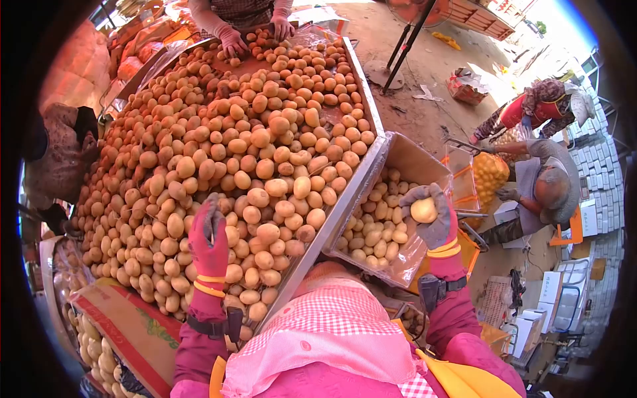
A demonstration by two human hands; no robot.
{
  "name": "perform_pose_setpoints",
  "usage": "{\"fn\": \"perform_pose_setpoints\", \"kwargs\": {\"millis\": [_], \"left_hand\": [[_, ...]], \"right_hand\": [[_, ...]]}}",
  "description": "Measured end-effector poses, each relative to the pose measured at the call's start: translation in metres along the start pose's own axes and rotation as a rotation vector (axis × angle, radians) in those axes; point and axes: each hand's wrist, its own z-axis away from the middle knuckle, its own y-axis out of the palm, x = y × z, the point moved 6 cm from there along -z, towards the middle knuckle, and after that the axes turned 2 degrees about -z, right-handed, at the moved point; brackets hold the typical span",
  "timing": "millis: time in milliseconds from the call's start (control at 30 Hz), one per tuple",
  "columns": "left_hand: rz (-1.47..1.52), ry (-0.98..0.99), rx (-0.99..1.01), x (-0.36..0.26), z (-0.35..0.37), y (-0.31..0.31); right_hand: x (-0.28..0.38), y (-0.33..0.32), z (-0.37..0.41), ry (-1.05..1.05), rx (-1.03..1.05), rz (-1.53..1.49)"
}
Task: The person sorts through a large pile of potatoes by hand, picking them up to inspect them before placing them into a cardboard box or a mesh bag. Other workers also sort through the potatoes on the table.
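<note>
My right hand [432, 225], in a grey and pink glove, is closed around a pale yellow potato [423, 210]. It is above the right edge of a cardboard box [413, 156] lined with clear plastic, in which smaller potatoes [373, 229] lie. My left hand [209, 240], in a matching glove, hovers at the near side of a large heap of potatoes [225, 139] on a metal-edged table [369, 93]. Its fingers are partly bent, apart from the thumb, and I see nothing between them.
Across the table, a person's gloved hands [233, 41] touch the potatoes. Another person [56, 152] stands at the left. Two people work at the right near a yellow net sack [490, 176]. A red-striped carton [126, 331] lies at lower left; a thin black stand [405, 46] rises behind the table.
</note>
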Motion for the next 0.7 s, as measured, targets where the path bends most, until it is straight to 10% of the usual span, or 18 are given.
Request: {"fn": "perform_pose_setpoints", "kwargs": {"millis": [100,200,467,533,700], "left_hand": [[-0.153,-0.08,-0.295,0.058,0.001,-0.059],[-0.987,-0.388,-0.361,0.111,0.019,-0.09],[-0.586,0.052,0.122,-0.008,0.038,0.032],[-0.649,0.034,0.094,-0.012,0.047,0.03],[-0.87,-0.072,-0.034,0.02,0.064,-0.022]], "right_hand": [[0.003,-0.064,0.004,-0.003,-0.207,0.175],[-0.009,-0.085,-0.006,-0.036,-0.433,-0.081],[-0.08,0.037,-0.079,0.05,-0.032,0.358],[-0.09,0.102,-0.076,-0.206,0.187,1.02],[-0.126,0.231,-0.049,-0.39,0.641,1.305]]}}
